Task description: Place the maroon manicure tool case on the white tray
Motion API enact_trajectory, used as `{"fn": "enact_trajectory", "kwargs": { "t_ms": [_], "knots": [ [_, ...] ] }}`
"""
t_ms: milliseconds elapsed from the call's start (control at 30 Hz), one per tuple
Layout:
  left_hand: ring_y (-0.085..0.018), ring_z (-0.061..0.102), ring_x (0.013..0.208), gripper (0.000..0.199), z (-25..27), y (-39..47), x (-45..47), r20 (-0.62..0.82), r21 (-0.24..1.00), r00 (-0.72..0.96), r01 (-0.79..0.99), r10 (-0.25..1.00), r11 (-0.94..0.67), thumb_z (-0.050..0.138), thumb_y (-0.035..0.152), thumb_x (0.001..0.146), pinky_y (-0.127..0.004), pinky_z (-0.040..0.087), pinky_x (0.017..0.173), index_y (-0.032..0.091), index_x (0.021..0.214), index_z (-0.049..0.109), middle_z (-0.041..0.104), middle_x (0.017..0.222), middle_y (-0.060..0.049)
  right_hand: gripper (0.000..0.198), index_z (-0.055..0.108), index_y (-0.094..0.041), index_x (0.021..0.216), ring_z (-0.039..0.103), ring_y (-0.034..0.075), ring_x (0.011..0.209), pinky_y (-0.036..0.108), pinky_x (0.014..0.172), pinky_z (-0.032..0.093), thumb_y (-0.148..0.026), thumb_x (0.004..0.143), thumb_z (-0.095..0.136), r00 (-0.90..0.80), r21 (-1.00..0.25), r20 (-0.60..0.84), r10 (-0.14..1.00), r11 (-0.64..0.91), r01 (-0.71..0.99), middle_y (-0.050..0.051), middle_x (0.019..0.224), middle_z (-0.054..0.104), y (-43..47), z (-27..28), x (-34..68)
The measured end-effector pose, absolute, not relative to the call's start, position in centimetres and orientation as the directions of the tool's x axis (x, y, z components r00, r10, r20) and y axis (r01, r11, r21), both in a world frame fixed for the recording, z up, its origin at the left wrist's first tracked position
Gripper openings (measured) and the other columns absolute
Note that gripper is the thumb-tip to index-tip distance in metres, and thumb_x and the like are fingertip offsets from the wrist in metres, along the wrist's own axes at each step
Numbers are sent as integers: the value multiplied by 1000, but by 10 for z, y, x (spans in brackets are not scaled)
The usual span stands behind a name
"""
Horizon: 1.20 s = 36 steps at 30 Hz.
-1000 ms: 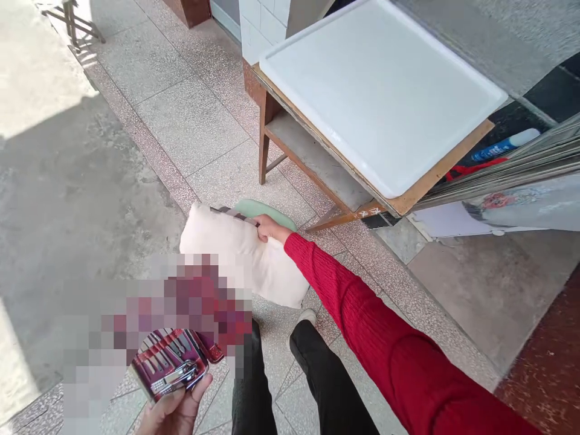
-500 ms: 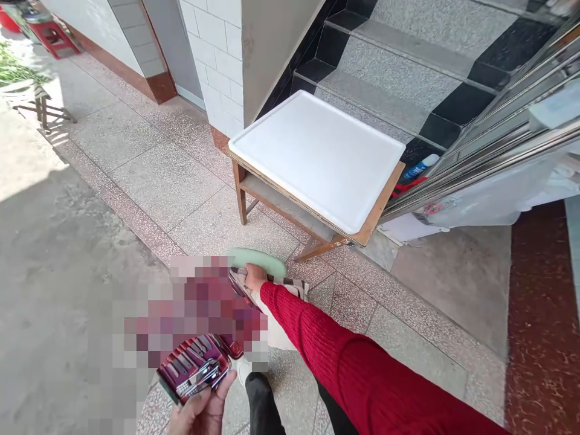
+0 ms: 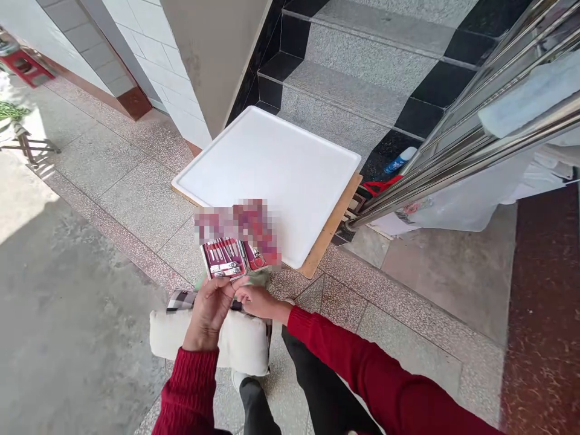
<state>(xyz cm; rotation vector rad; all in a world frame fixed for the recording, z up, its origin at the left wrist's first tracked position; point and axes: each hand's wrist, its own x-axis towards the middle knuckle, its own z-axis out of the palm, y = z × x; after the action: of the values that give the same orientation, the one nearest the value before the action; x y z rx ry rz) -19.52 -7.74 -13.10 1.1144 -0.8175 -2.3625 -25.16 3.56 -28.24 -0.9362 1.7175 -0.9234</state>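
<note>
Head view: left hand [image 3: 209,313] holds manicure kit [image 3: 224,260].

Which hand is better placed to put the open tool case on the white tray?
Probably the left hand: it already holds the manicure case at its lower edge, right in front of the white tray. The right hand grips the cream cushion lower down.

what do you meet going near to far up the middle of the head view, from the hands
cream padded cushion → left hand → open maroon manicure kit of metal tools → white square plastic tray → grey and black stone stairs
</note>
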Motion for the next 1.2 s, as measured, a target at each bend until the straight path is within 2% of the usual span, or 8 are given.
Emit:
{"fn": "enact_trajectory", "kwargs": {
  "t_ms": [200,300,400,533,667,1000,1100,1200],
  "knots": [
    [-25,76,96,41,-148,-95,-270,-532,661,-707,-3,-466,-750,70,3,61,-56,64,100,18,99,74,79,91,-4,42,78,-20,97,68,14,70,23,65,51,5,72,54,-373,-927,-352,-858,375,11,0,85,78,137,-229,-315],
    [-23,76,90,40,-153,-107,-298,-519,673,-746,-56,-418,-738,70,3,62,-51,66,97,16,100,74,79,93,-5,38,77,-20,96,69,14,72,23,65,52,1,75,55,-561,-967,-140,-816,234,-99,1,84,77,158,-194,-357],
    [-21,75,83,33,-158,-119,-316,-557,681,-743,-152,-372,-716,70,4,63,-46,68,92,12,95,74,79,90,-8,28,75,-21,96,68,15,73,26,71,54,-5,82,56,-750,-950,72,-657,183,-252,2,86,77,158,-175,-403],
    [-24,76,84,27,-165,-137,-325,-602,684,-728,-259,-328,-681,67,7,65,-49,67,94,8,91,75,79,91,-12,19,69,-21,93,65,17,75,31,74,54,-12,86,54,-864,-888,251,-436,253,-385,3,86,73,147,-185,-452],
    [-27,77,89,33,-163,-152,-329,-639,693,-702,-346,-315,-633,68,8,65,-49,68,93,6,97,74,80,97,-16,14,58,-23,90,60,19,78,33,74,52,-13,83,51,-884,-832,326,-336,341,-436,2,84,65,140,-213,-468],
    [-19,72,85,64,-151,-145,-334,-505,861,-614,-309,-606,-404,74,21,78,-41,68,81,12,139,56,72,100,-5,11,46,-25,85,56,23,94,41,91,43,-17,89,53,-864,-735,283,-417,484,-474,5,93,61,133,-236,-451],
    [-18,69,80,79,-156,-141,-334,-430,887,-520,-398,-738,-237,67,18,84,-36,66,71,15,158,38,69,95,-3,9,46,-24,86,55,25,98,42,93,40,-17,90,52,-858,-718,296,-420,494,-490,7,95,61,134,-240,-451],
    [-20,70,89,71,-154,-141,-328,-314,876,-514,-480,-799,-36,63,16,89,-34,63,74,16,157,41,71,115,-10,7,46,-25,88,55,26,100,43,93,39,-19,91,50,-869,-703,262,-419,534,-469,8,97,60,137,-243,-451]
  ]
}}
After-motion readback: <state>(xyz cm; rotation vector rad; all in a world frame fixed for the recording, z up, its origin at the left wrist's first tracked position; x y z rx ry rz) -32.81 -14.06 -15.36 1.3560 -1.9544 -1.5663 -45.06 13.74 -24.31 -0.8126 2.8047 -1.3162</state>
